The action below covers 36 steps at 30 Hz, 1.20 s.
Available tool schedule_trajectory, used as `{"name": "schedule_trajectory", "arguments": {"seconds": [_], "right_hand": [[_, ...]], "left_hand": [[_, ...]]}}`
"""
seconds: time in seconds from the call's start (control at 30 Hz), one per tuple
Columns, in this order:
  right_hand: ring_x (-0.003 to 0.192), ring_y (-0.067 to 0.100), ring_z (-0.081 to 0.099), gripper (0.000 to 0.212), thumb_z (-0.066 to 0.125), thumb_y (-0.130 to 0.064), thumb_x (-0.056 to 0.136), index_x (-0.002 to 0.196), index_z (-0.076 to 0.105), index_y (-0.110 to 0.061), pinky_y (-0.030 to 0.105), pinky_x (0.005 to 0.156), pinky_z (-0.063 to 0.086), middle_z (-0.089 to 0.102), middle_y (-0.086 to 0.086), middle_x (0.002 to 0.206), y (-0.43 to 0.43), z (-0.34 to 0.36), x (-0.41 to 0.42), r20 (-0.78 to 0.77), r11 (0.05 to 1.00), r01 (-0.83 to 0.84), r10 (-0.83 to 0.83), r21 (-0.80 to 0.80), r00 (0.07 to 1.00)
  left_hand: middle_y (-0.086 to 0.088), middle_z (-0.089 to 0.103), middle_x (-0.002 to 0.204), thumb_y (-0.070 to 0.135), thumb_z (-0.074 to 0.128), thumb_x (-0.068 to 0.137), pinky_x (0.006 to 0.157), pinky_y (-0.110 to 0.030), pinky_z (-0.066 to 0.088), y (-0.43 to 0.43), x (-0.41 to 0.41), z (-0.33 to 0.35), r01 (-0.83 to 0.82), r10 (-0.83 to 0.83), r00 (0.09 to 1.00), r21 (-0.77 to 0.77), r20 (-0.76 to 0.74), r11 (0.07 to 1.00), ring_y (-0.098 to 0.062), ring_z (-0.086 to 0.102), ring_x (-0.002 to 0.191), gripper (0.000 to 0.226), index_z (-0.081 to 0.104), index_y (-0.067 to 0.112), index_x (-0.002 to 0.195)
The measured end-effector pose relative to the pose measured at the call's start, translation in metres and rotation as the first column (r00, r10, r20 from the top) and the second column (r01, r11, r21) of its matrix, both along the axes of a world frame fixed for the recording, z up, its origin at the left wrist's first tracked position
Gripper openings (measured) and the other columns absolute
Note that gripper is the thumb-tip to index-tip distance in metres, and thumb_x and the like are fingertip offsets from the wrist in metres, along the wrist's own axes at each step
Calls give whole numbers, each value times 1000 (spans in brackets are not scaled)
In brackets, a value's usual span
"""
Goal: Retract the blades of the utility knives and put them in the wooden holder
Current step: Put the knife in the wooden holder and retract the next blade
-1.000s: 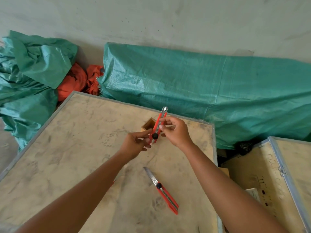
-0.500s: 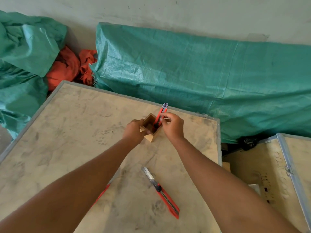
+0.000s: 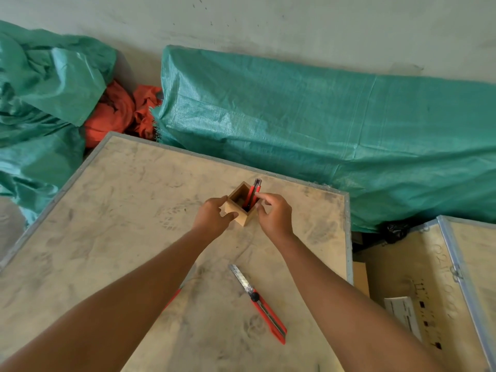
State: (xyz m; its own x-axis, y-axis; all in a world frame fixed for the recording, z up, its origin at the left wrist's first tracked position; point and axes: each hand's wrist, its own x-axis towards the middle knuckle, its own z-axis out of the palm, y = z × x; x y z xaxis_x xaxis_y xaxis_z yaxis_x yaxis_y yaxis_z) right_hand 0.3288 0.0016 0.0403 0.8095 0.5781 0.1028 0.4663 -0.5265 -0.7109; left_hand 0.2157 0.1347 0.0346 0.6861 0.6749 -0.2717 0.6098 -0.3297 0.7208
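A small square wooden holder (image 3: 239,214) stands near the far edge of the plywood crate top (image 3: 112,210). A red utility knife (image 3: 253,193) stands upright inside it, leaning on the right wall. My left hand (image 3: 214,217) grips the holder's left side. My right hand (image 3: 273,213) is beside the holder, its fingertips touching the standing knife. A second red knife (image 3: 259,304) lies nearer me on the crate with its blade extended. Part of a third red knife (image 3: 171,299) shows under my left forearm.
Green tarpaulin bundles (image 3: 322,135) and orange cloth (image 3: 118,114) lie behind the crate against a wall. Another crate (image 3: 429,291) with a metal edge and a paper label sits to the right, across a gap.
The knife I held in both hands above the holder went down into the holder. My left hand moved onto the holder's side. The camera view shifted slightly.
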Motion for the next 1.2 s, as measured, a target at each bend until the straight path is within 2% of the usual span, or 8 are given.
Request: {"name": "schedule_trajectory", "arguments": {"seconds": [0.13, 0.3, 0.57, 0.73, 0.83, 1.0, 1.07, 1.2], "right_hand": [[103, 22, 69, 30, 73, -7, 90, 120, 75, -12, 32, 89, 57, 75, 9, 115, -9, 2, -34, -31, 1000, -16, 16, 20, 999], [96, 15, 69, 25, 71, -15, 94, 118, 74, -15, 28, 85, 58, 75, 2, 118, -10, -5, -97, -298, 997, -66, 52, -35, 953], [93, 14, 71, 23, 68, -13, 92, 112, 77, -17, 22, 86, 55, 77, 5, 109, 1, -48, -202, -531, 969, -208, 106, -136, 841], [106, 21, 71, 35, 72, -16, 91, 125, 72, -14, 20, 92, 48, 77, 9, 111, 12, -65, -239, -577, 939, -263, 91, -222, 812], [104, 22, 72, 33, 73, -18, 90, 123, 74, -16, 18, 83, 45, 77, 7, 109, 19, -73, -251, -550, 929, -265, 83, -259, 831], [105, 22, 70, 30, 72, -19, 92, 121, 74, -13, 17, 84, 43, 76, 7, 111, 29, -74, -259, -526, 937, -201, 22, -285, 850], [99, 23, 71, 26, 72, -19, 92, 117, 75, -14, 20, 85, 48, 76, 7, 104, 31, -75, -262, -542, 945, -169, -11, -281, 840], [91, 27, 75, 16, 72, -15, 92, 108, 74, -14, 46, 84, 64, 70, 1, 91, 32, -77, -267, -651, 982, -10, -117, -188, 750]], "left_hand": [[2, 64, 130, 39, 73, 83, 78, -27, 48, -5, -43, 7, -73, 73, 997, -25, 30, 997, -15, 63, 105, 48, 64, 23, 127], [4, 72, 108, 36, 74, 82, 74, -25, 46, -10, -122, 6, -185, 187, 982, -117, 6, 976, -14, 64, 95, 22, 76, 26, 102], [3, 67, 112, 33, 75, 81, 85, -32, 53, -27, -246, -21, -293, 276, 949, -102, -155, 951, -20, 63, 106, 39, 70, 20, 118], [-8, 62, 129, 33, 75, 75, 99, -38, 49, -35, -286, -44, -185, 177, 940, 0, -293, 983, -26, 57, 118, 54, 64, 20, 126], [-5, 59, 125, 41, 76, 74, 93, -41, 51, -38, -298, -53, -131, 131, 928, 24, -349, 991, -28, 55, 115, 57, 64, 23, 127], [-2, 63, 104, 33, 67, 81, 75, -29, 52, -39, -305, -53, 8, 5, 949, 42, -314, 999, -23, 65, 91, 27, 73, 29, 107], [-3, 63, 102, 30, 65, 83, 75, -26, 49, -39, -306, -52, 39, -28, 957, 32, -289, 999, -21, 65, 90, 26, 74, 26, 107], [-1, 63, 102, 28, 70, 80, 71, -19, 43, -38, -307, -46, 19, -16, 976, 8, -217, 1000, -12, 58, 81, 34, 73, 23, 113]]}}
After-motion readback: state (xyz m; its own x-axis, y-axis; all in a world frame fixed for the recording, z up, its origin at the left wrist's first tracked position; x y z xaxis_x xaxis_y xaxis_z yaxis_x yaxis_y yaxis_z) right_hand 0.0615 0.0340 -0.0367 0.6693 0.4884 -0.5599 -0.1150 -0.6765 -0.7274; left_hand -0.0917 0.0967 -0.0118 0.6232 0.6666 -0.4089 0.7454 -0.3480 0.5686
